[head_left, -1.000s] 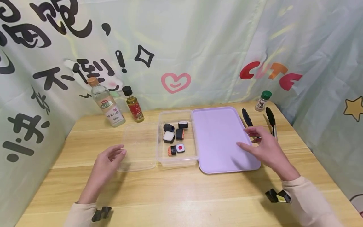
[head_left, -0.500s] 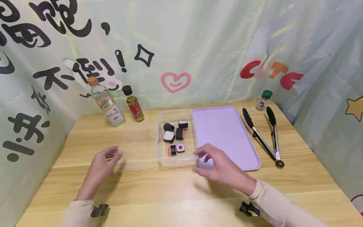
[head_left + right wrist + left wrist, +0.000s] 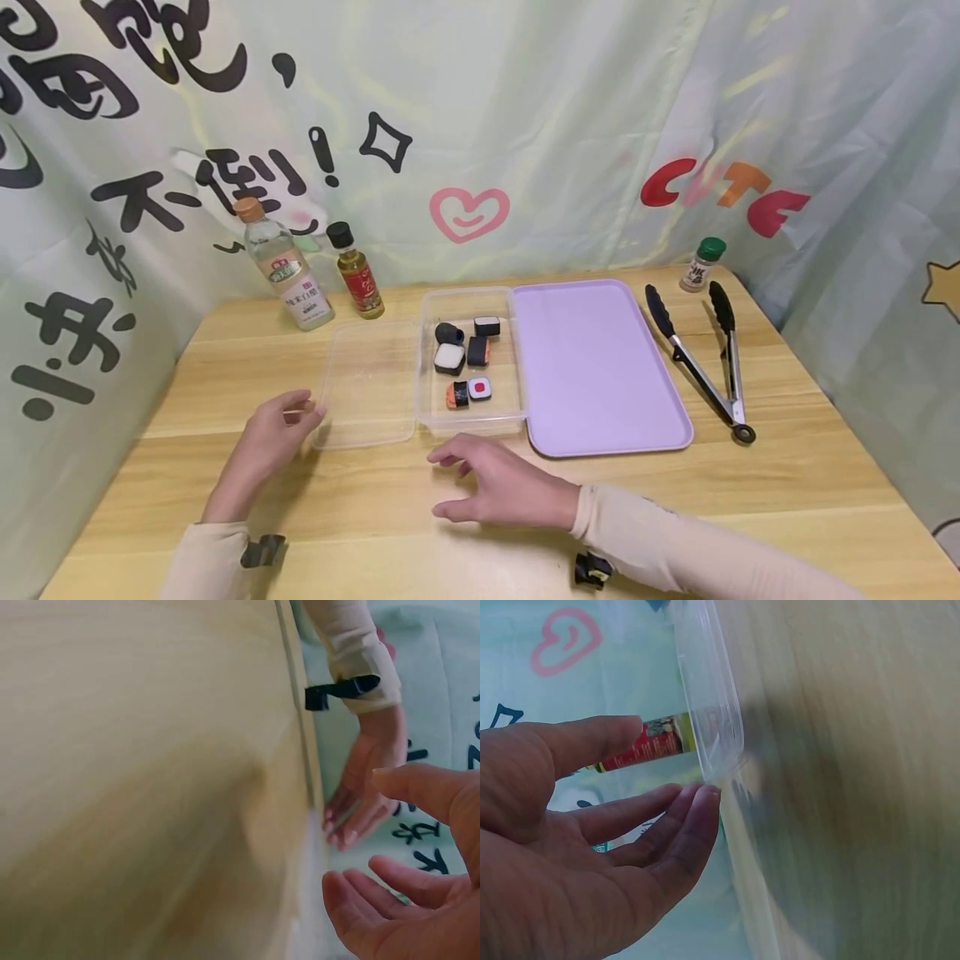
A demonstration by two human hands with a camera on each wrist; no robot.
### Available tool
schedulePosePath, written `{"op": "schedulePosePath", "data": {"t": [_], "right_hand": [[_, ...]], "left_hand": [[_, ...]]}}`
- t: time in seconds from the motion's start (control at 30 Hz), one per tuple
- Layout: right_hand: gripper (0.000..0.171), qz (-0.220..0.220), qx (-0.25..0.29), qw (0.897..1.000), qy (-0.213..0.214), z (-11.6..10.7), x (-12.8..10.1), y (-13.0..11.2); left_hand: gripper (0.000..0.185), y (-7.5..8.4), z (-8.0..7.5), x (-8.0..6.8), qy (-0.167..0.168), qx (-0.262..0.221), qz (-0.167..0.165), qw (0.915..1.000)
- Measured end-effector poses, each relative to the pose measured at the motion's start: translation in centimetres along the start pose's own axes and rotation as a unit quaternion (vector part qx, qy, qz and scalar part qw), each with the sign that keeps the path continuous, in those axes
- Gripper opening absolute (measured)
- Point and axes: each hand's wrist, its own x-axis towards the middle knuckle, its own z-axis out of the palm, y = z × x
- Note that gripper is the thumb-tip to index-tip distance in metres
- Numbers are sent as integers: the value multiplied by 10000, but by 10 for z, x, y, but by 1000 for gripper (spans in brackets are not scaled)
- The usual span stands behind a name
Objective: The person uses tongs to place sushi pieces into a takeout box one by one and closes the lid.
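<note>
A clear plastic box (image 3: 471, 421) sits mid-table with several toy sushi pieces (image 3: 465, 358) inside. Its clear lid (image 3: 365, 383) lies flat to the left of it. My left hand (image 3: 281, 425) hovers at the lid's near left corner (image 3: 718, 750), fingers straight, holding nothing. My right hand (image 3: 487, 487) hangs over the bare wood just in front of the box, fingers spread and relaxed, empty. The right wrist view shows its fingers (image 3: 360, 900) with the left hand (image 3: 360, 802) beyond them.
A lilac tray (image 3: 596, 367) lies right of the box, black-tipped metal tongs (image 3: 705, 358) beyond it. A green-capped shaker (image 3: 701, 265) stands at the back right. Two bottles (image 3: 281, 267) (image 3: 358, 273) stand at the back left. A printed curtain surrounds the table.
My right hand has swept from the tongs' side across the tray to the table in front of the box. The left hand has barely shifted.
</note>
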Motion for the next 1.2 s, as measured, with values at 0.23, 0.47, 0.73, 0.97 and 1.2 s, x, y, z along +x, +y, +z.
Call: {"op": "schedulePosePath", "data": {"t": [0.23,0.47,0.73,0.97,1.2], "right_hand": [[74,271,201,9994,81,17,21,4],[83,630,992,9928,247,30,38,8],[85,695,1351,9877,356,37,43,7],[86,657,1589,9847,290,38,41,8],[89,547,1747,9829,186,34,36,4]], "left_hand": [[56,-2,2,3,-162,31,-54,9998],[54,-1,3,1,-269,116,-185,9994],[50,-2,3,1,-336,239,-228,9989],[44,-3,3,2,-270,321,-260,9988],[43,-9,1,-2,-382,-158,-315,9986]]}}
